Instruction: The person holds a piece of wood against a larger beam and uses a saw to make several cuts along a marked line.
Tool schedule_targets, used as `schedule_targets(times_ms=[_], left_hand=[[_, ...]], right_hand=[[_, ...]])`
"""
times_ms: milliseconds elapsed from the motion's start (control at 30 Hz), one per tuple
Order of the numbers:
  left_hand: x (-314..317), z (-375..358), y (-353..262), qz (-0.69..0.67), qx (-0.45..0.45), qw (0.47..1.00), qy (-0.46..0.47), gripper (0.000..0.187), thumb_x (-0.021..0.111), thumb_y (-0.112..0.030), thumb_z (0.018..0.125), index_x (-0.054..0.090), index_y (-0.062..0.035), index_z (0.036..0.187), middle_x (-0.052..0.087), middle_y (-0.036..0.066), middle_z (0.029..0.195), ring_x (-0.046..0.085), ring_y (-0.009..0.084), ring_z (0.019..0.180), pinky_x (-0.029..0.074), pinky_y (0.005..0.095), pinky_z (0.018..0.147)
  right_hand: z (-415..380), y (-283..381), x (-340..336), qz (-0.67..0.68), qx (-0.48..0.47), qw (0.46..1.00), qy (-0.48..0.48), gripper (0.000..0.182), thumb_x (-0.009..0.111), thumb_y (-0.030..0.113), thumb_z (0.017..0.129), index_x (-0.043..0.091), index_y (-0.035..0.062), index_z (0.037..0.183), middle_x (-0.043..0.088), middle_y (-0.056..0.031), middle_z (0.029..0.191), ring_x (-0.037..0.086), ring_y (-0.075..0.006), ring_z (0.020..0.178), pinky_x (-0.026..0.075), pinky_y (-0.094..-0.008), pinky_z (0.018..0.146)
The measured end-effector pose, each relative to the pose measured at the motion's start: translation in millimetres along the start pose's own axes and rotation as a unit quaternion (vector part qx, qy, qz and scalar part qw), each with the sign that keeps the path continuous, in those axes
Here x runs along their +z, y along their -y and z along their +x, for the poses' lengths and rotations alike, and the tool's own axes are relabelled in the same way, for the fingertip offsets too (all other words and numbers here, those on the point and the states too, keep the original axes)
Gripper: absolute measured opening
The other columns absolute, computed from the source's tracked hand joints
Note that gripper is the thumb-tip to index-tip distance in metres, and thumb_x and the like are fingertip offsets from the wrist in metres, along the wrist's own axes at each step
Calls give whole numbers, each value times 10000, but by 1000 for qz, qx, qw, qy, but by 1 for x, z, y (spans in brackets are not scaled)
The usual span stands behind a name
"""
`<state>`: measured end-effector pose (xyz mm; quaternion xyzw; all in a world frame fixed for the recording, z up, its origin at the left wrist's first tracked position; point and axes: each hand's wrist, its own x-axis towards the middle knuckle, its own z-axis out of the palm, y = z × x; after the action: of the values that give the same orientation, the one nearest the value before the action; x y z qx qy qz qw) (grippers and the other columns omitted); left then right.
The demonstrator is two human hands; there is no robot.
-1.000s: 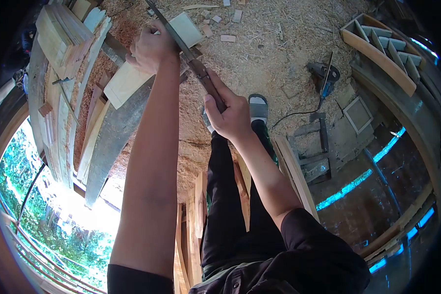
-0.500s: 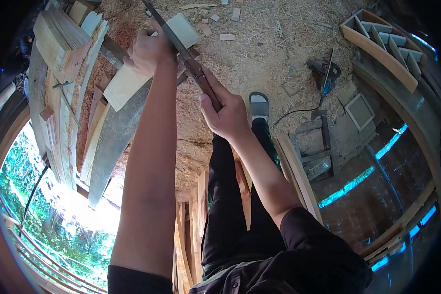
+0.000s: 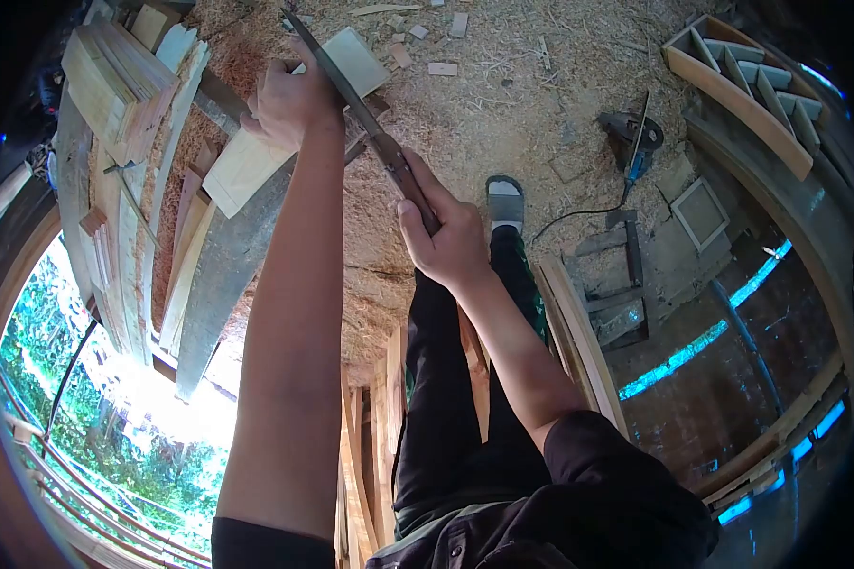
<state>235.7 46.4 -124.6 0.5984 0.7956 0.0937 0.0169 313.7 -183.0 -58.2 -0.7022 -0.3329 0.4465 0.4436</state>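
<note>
My left hand (image 3: 292, 104) is closed over a pale wooden board (image 3: 249, 171), which lies slanting across a grey plank (image 3: 232, 242). The board's far end shows beyond my fingers; the exact grip underneath is hidden. My right hand (image 3: 448, 237) is wrapped round the brown handle of a long file-like tool (image 3: 359, 106), thumb along the handle. Its dark, narrow blade slants up and left past my left wrist, over the board's far end. Whether the blade touches the wood cannot be made out.
Stacked wood pieces (image 3: 114, 90) stand at the left. Sawdust and offcuts (image 3: 442, 69) cover the floor. A corded power tool (image 3: 631, 137), a small frame (image 3: 699, 215) and a divided wooden box (image 3: 740, 90) are at the right. Upright strips (image 3: 579, 346) stand near my legs.
My right hand and the file-like tool have shifted slightly down and right, toward my body. The left hand and the board stay nearly in place.
</note>
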Motion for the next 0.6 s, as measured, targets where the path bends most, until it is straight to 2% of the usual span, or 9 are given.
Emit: schedule_targets(times_ms=[67, 167, 300, 367, 600], left_hand=[[1, -1, 0, -2, -1, 1000, -2, 605, 504, -641, 989, 844, -148, 902, 808, 122, 958, 686, 293, 1086, 288, 506, 1207], [0, 0, 1, 2, 1, 1000, 2, 609, 506, -645, 989, 843, -146, 895, 807, 116, 938, 688, 290, 1076, 293, 496, 1200], [0, 1, 2, 30, 5, 1000, -2, 616, 503, -649, 992, 844, -145, 898, 804, 114, 918, 689, 289, 1071, 294, 484, 1197], [-4, 1, 1, 30, -7, 998, 54, 665, 452, -721, 1013, 846, -190, 1080, 804, 120, 1091, 660, 329, 1176, 330, 445, 1136], [-4, 3, 1, 12, -16, 998, 59, 636, 464, -699, 1018, 846, -196, 1086, 803, 129, 1105, 663, 330, 1174, 340, 444, 1130]], right_hand=[[-1, -1, 0, 2, 14, 1000, 5, 629, 682, 238, 966, 551, 118, 1569, 708, -177, 723, 704, -338, 574, 564, -428, 589], [4, -2, 3, -3, -14, 1000, -8, 629, 681, 234, 967, 547, 112, 1570, 709, -179, 725, 708, -340, 579, 567, -430, 593], [1, 2, -3, -4, 14, 1000, 11, 624, 679, 234, 963, 553, 112, 1563, 714, -179, 735, 718, -338, 597, 572, -429, 604], [1, 2, -6, 1, 14, 1000, 7, 622, 679, 235, 962, 557, 114, 1560, 717, -179, 740, 722, -338, 604, 574, -429, 609], [4, 2, -10, -18, 8, 1000, 12, 612, 682, 244, 953, 578, 136, 1546, 739, -190, 788, 733, -358, 640, 589, -434, 632]])
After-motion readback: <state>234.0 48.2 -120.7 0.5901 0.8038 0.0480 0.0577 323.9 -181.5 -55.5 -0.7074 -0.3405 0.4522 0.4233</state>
